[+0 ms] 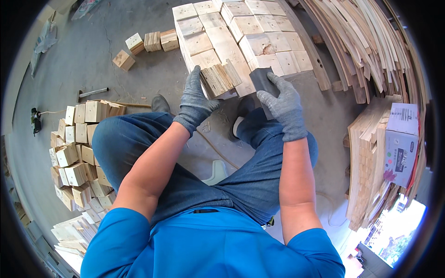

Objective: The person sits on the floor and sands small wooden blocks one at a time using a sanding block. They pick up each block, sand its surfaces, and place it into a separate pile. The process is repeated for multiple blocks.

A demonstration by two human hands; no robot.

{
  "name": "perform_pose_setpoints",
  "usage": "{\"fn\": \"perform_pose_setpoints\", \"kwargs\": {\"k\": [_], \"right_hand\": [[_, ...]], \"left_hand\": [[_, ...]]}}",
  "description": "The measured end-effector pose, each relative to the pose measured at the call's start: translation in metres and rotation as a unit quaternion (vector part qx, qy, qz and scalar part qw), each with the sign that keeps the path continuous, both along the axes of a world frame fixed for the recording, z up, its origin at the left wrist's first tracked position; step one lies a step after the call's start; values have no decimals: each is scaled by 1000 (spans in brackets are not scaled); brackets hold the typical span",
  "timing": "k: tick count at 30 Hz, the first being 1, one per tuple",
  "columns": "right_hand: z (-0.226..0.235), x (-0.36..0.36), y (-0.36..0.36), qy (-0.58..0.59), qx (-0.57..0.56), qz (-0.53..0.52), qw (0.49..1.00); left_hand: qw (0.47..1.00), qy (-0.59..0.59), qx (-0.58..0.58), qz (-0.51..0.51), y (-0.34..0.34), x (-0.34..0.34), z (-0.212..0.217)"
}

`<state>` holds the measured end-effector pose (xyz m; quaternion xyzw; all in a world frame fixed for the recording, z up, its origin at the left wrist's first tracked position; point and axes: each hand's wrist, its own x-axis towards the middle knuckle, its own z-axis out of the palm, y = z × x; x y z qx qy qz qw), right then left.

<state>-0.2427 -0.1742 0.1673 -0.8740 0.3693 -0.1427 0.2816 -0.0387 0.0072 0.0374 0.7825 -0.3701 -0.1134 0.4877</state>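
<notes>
I have the left hand (pixel 197 99) closed around the edge of a layered wood block (pixel 220 78), in the upper middle of the frame, where it overlaps the near end of a big block stack (pixel 222 39). Whether it touches that stack I can't tell. The right hand (pixel 283 102) grips a dark grey piece (pixel 262 81) just to the right of the block; from here I can't make out what it is. The two hands are apart, with the block and the grey piece between them.

My read of the step: the block is being held for handling while the grey piece is kept at the ready. The next move, I'd judge, calls for a firm left grip so the block doesn't twist, and fingers clear of its rough, layered face.

My count: two gloved hands, one held block, one grey piece. Upper left, four loose blocks (pixel 152 41) sit on the floor (pixel 153 76). At left there is one hammer-like tool (pixel 92 92) above a block heap (pixel 74 157). At right, one white box (pixel 402 139). The big stack, the heap and the wood strips (pixel 352 41) at upper right overlap too much for me to count.
</notes>
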Motion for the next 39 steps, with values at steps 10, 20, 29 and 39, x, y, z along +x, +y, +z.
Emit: {"fn": "perform_pose_setpoints", "kwargs": {"k": [10,20,29,39], "right_hand": [[-23,9,38,-26,-101,40,994],[-41,44,62,66,-180,22,981],[-49,61,55,62,-168,-38,983],[-49,18,98,63,-173,-11,983]], "left_hand": [[999,-21,-32,-6,-17,11,-17],[1000,-1,-11,-12,-13,14,-19],[998,47,-27,-21,-13,13,-12],[999,27,23,-18,-12,14,1]]}}
